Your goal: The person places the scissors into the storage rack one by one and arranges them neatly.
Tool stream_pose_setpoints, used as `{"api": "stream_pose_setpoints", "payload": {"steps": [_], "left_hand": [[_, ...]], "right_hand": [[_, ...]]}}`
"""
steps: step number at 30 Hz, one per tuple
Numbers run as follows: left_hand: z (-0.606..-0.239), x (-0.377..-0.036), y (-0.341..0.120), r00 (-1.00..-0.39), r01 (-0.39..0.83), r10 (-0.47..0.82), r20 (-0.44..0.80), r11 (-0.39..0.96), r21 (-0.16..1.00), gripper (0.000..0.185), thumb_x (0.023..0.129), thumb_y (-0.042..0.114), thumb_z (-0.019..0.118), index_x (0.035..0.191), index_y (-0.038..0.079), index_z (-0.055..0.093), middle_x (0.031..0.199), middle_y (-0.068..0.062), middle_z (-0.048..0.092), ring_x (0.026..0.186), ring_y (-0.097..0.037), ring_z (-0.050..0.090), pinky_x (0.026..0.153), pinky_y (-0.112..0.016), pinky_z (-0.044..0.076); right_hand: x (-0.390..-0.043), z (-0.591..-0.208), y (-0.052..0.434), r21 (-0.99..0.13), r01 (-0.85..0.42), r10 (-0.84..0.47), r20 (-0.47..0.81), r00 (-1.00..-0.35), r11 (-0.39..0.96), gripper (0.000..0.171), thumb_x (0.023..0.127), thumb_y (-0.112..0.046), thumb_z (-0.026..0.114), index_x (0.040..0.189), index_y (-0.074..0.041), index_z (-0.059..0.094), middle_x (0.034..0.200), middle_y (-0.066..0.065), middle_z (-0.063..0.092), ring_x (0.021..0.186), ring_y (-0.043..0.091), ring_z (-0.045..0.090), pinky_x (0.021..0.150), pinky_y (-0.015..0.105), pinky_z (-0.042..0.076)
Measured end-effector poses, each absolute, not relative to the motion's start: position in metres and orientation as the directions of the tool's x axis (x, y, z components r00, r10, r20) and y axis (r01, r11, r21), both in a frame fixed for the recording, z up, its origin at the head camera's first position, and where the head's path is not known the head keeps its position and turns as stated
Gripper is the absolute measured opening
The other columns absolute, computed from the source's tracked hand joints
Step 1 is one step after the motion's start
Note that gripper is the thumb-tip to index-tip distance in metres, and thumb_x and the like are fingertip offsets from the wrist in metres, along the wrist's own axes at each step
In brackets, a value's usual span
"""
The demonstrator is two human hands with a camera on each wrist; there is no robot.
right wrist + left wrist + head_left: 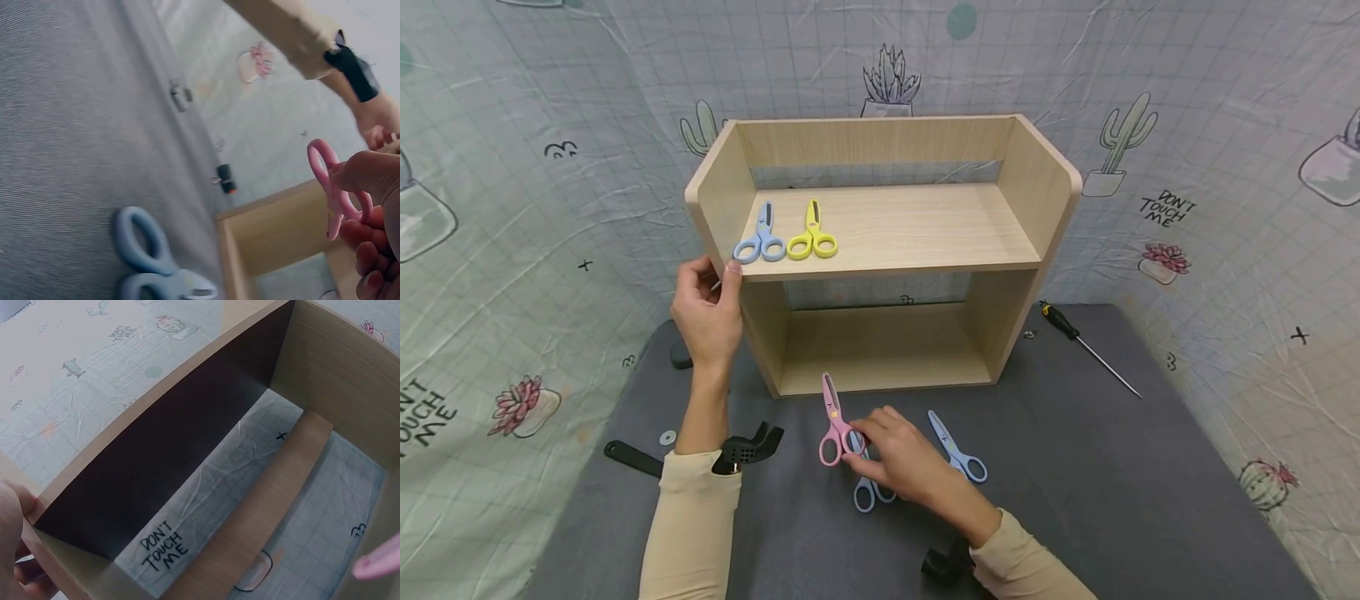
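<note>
The right hand (898, 454) pinches the pink scissors (834, 414) between thumb and fingers by one loop alone — a grip that could let them swivel and catch the shelf (910, 225) with their tip. The left hand (707, 317) grips the shelf's left side; a jolt there could slide the yellow scissors (812, 240) off the upper board, since they lie near its front edge. The pink scissors jut forward and left from the right hand's fingertips, blades toward the shelf, overlapping the half-hidden blue scissors (874, 490) below in the head view.
</note>
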State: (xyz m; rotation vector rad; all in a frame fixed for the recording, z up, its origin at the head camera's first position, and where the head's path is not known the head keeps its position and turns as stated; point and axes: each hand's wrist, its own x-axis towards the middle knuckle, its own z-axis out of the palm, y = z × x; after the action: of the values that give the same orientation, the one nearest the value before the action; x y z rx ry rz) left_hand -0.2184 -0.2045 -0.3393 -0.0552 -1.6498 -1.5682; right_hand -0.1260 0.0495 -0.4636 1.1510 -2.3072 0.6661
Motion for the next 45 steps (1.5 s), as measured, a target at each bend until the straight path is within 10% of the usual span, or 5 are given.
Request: {"api": "stream_pose_setpoints", "payload": {"steps": [45], "left_hand": [[-0.339,-0.218,-0.204,-0.642,0.555,-0.504,0.578,0.215,0.804,0.034,0.093,0.015,0.069,0.116,-0.009,0.062,0.105,-0.004,0.066,0.098,-0.011,0.068,0.088,-0.025,0.056]], "right_hand": [[-0.165,-0.335,0.069,-0.159,-0.849,-0.425,0.81,-0.403,0.503,0.038,0.079,-0.015,0.084,0.11,0.004,0.07,0.09,0.01,0.066,0.084,0.02,0.056,0.069,0.027,0.052]]}}
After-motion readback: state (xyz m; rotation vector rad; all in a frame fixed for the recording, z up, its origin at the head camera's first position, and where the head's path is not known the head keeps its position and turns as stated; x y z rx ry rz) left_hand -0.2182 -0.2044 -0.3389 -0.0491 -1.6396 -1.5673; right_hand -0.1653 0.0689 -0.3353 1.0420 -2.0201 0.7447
